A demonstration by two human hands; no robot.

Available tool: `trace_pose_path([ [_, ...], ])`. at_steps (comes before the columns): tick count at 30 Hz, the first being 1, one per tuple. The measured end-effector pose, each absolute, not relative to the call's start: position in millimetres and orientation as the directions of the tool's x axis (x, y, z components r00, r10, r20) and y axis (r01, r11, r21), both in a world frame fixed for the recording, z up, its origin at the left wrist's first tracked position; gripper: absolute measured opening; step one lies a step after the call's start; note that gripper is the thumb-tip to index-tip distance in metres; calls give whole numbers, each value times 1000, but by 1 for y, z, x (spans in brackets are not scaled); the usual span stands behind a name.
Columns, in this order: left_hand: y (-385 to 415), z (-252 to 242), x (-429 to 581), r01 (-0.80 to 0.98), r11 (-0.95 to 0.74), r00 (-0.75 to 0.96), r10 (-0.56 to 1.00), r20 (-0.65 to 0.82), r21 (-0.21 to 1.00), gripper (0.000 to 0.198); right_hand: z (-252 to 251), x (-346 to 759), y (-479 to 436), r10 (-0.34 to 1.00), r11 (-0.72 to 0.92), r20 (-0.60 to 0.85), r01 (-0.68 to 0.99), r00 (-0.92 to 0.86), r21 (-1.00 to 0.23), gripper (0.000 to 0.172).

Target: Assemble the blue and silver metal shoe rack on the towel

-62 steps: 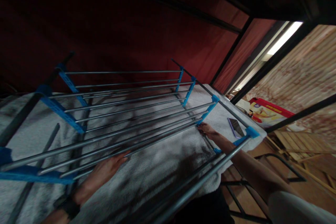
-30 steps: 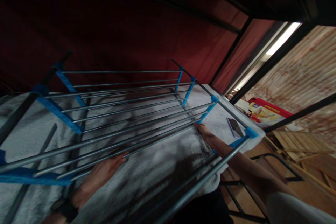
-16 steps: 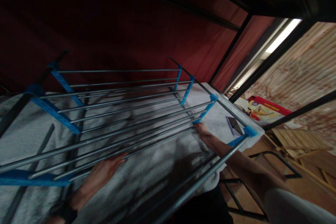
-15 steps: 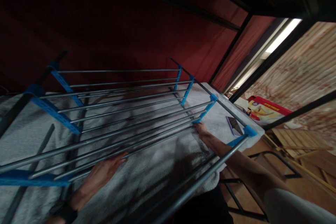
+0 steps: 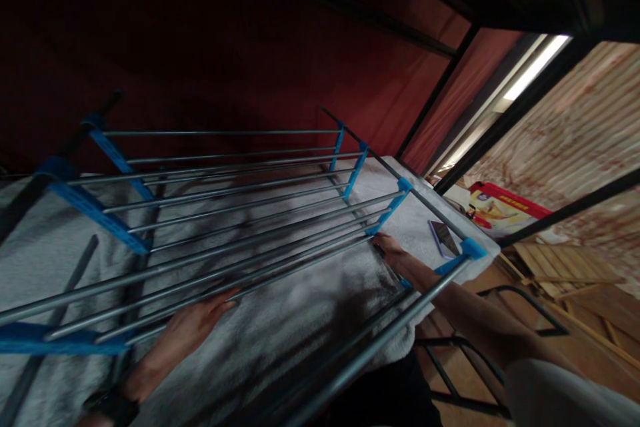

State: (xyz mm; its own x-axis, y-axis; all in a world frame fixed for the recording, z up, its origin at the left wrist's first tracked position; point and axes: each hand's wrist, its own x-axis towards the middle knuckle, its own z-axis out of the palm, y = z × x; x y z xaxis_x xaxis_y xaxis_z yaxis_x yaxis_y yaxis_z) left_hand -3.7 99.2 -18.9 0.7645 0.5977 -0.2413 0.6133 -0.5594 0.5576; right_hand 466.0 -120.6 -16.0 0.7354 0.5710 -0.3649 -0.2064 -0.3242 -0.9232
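A rack of grey metal tubes (image 5: 235, 253) joined by blue plastic brackets (image 5: 95, 210) lies on its side over a grey fleece blanket (image 5: 310, 320). My left hand (image 5: 197, 323), a dark watch on its wrist, is at the lowest tube of a shelf on the near left; its fingers curl round that tube and are partly hidden. At the lower end of a blue bracket on the right side, my right hand (image 5: 390, 248) is closed on the rack's side post. A thick near tube (image 5: 380, 350) crosses in front of my right forearm.
On the blanket, right of the rack, lies a phone (image 5: 444, 239). A red and yellow box (image 5: 507, 207) stands beyond the blanket's edge. Dark frame posts (image 5: 510, 123) rise at the right, with dark red fabric (image 5: 300, 73) behind. Wooden slats (image 5: 565, 263) and a black metal frame (image 5: 465, 347) are lower right.
The view has shifted slightly, so the rack appears a little further left. My right hand has turned or slid slightly at the bracket's end; my left hand stays at the same tube.
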Motion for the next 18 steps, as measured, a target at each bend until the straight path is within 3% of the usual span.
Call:
trace_pose_path([
  [4,103,-21,-5,672,-528,721,625,-298,519,66,-19,466,-118,555,-302,-379,-245,740,-921,24],
  [18,102,-23,-4,659,-560,738,611,-287,501,63,-27,470,-115,485,-335,-381,-236,787,-912,26],
])
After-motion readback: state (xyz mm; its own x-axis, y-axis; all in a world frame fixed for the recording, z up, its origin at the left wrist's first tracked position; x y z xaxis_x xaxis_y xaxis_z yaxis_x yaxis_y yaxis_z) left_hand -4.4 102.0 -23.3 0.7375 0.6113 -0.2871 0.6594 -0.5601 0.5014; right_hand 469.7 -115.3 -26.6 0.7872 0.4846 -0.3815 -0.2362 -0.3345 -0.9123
